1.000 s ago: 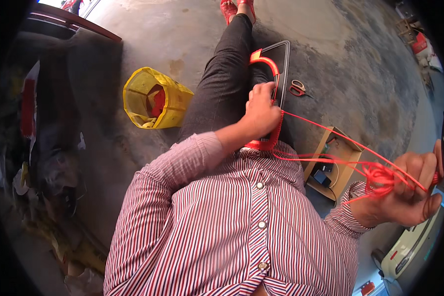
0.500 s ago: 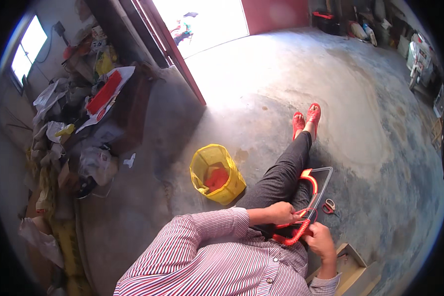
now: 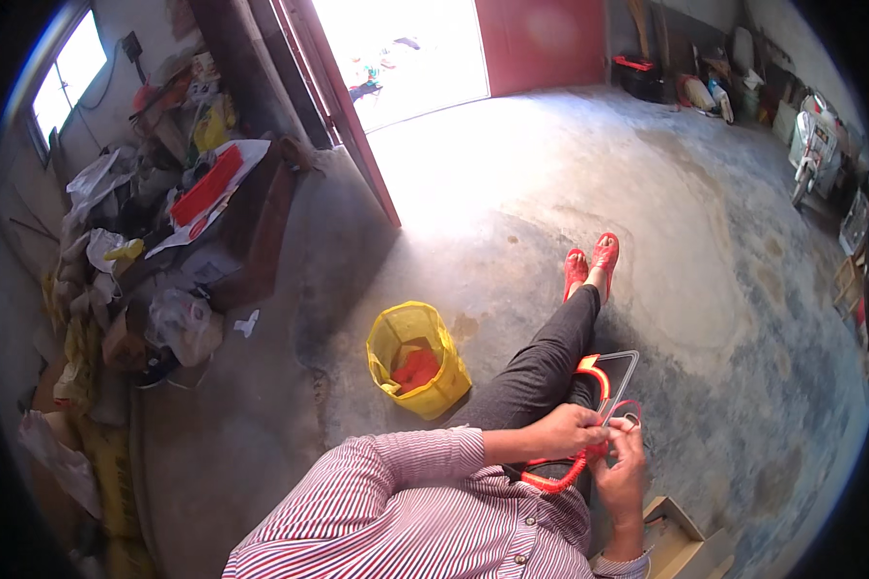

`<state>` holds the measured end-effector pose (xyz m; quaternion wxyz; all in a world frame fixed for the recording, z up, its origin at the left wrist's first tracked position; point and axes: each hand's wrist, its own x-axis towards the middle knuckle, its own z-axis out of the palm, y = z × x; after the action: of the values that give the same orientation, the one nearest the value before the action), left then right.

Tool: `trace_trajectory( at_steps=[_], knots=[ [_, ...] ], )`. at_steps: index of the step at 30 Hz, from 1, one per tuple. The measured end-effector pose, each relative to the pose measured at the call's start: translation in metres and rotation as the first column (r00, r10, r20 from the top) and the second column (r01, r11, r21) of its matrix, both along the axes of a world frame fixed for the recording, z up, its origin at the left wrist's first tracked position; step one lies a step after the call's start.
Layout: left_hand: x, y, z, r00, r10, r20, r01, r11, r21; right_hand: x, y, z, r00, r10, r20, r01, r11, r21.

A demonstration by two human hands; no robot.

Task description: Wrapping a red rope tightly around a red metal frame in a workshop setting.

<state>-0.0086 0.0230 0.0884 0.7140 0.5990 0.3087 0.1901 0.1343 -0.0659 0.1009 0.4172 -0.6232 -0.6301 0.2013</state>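
Observation:
A bent wire frame point(image 3: 626, 356), partly wrapped in bright red-orange cord, rests across my lap; its bare end reaches past my thigh. My left hand point(image 3: 572, 427) is closed, its fingertips pinching a strand at the frame. My right hand point(image 3: 622, 473) is closed too, thumb and fingers pinched together almost against the left fingertips. A thin loop of red cord point(image 3: 628, 403) arches above the two hands. Below them a tightly wound red curve point(image 3: 562, 483) of the frame lies against my waist. The fingers hide the exact spot where the cord meets the frame.
A yellow bin point(image 3: 440, 388) with red material inside stands left of my legs. An open cardboard box point(image 3: 681, 542) lies beside my right forearm. Piled bags and clutter point(image 3: 183, 323) fill the left side. A doorway opens ahead; a motorbike point(image 3: 813, 145) stands far right.
My right hand has moved up and closer to the left fingertips, from beside the wound curve. A cord loop now rises over the hands. The scissors on the floor are now mostly hidden.

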Motion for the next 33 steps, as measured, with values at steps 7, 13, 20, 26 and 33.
trace_trajectory(
  at_steps=[7, 13, 20, 26, 33],
  knots=[
    [0.006, 0.019, -0.027, 0.994, 0.022, 0.103, -0.017, 0.999, -0.049, 0.069, -0.056, 0.061, 0.667, -0.213, -0.714, -0.045, 0.945, -0.324],
    [-0.011, 0.042, -0.017, 0.975, 0.181, 0.130, -0.088, 0.848, -0.523, 0.253, -0.148, 0.096, 0.221, 0.304, -0.927, 0.002, 0.950, 0.312],
    [-0.002, 0.032, -0.041, 0.992, 0.118, 0.051, -0.074, 0.850, -0.521, 0.300, -0.213, 0.015, 0.357, -0.070, -0.932, 0.574, 0.803, 0.159],
    [0.003, 0.022, -0.032, 0.993, 0.112, 0.043, -0.072, 0.841, -0.536, 0.072, -0.041, -0.049, 0.343, -0.355, -0.870, 0.104, 0.934, -0.341],
    [0.002, 0.023, -0.031, 0.994, 0.106, -0.020, -0.101, 0.846, -0.524, 0.088, -0.023, -0.045, 0.393, -0.207, -0.896, -0.031, 0.971, -0.238]
  ],
)
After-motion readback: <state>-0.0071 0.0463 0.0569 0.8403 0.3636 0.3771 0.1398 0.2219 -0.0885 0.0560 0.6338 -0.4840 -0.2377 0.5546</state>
